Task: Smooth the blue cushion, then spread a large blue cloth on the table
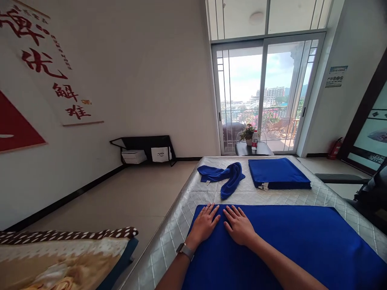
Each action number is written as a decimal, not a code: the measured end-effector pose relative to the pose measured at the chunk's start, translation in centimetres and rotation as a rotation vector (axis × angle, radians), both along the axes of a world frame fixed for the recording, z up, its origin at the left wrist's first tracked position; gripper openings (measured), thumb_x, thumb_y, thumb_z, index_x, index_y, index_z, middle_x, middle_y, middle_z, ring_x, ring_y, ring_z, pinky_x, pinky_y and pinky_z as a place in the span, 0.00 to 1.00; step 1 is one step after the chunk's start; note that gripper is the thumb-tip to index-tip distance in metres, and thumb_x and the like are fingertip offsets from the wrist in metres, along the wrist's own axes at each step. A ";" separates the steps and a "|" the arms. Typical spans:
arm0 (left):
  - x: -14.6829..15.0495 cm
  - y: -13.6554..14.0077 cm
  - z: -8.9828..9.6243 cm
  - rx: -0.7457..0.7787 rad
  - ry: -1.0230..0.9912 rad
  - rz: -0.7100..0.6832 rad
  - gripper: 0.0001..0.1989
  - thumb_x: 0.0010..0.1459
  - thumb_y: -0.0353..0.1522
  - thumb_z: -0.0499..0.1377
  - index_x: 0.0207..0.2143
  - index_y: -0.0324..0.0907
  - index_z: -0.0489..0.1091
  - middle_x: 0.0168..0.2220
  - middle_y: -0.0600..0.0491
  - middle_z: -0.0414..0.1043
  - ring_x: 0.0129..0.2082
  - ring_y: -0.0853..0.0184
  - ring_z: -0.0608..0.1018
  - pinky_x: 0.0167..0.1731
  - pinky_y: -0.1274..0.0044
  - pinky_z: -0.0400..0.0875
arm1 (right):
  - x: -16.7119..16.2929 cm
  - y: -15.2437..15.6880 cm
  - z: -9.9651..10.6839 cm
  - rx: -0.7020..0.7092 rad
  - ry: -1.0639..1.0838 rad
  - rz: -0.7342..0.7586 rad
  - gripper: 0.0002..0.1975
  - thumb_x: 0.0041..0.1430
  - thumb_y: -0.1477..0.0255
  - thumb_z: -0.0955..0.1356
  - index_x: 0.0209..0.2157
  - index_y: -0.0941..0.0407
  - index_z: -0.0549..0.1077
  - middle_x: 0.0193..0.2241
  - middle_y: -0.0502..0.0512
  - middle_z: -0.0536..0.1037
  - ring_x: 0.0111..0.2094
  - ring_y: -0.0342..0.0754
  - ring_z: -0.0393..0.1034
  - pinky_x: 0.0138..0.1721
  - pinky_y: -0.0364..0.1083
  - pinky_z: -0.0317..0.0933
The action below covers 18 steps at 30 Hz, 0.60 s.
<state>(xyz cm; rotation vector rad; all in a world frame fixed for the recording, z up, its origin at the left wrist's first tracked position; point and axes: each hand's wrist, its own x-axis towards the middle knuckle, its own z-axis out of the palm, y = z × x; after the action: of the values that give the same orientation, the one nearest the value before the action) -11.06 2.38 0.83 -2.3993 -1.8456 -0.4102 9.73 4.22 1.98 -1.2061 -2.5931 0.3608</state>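
A large blue cloth (290,241) lies spread flat over the near part of a table with a silvery quilted cover (181,209). My left hand (205,221), with a watch on the wrist, rests palm down near the cloth's far left corner, fingers stretched out. Just right of it, my right hand (238,224) also lies flat on the cloth by its far edge, fingers apart. Beyond my hands is a crumpled, twisted blue cloth (231,179) with a white tag. To its right sits a neat stack of folded blue cloths (278,172), white tags showing at the front.
At lower left is a bed or cushion with a patterned cover (75,257). A low black rack (145,143) holds white boxes by the wall. Behind the table, a small black table (263,149) bears a potted plant and a bottle. A dark chair (373,193) stands at right.
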 end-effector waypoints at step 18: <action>0.3 -0.3 0.7 -0.099 0.049 0.047 0.26 0.70 0.44 0.42 0.66 0.49 0.53 0.68 0.51 0.51 0.68 0.60 0.53 0.65 0.61 0.49 | 12.0 -0.2 0.3 -0.016 -0.080 -0.157 0.33 0.67 0.50 0.49 0.68 0.48 0.48 0.68 0.50 0.50 0.69 0.50 0.38 0.67 0.56 0.33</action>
<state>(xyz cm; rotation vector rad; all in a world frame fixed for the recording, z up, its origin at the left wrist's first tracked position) -10.72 2.08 1.56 -2.3999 -1.9405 -0.2596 21.72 4.03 2.26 -1.4471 -2.5433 0.3082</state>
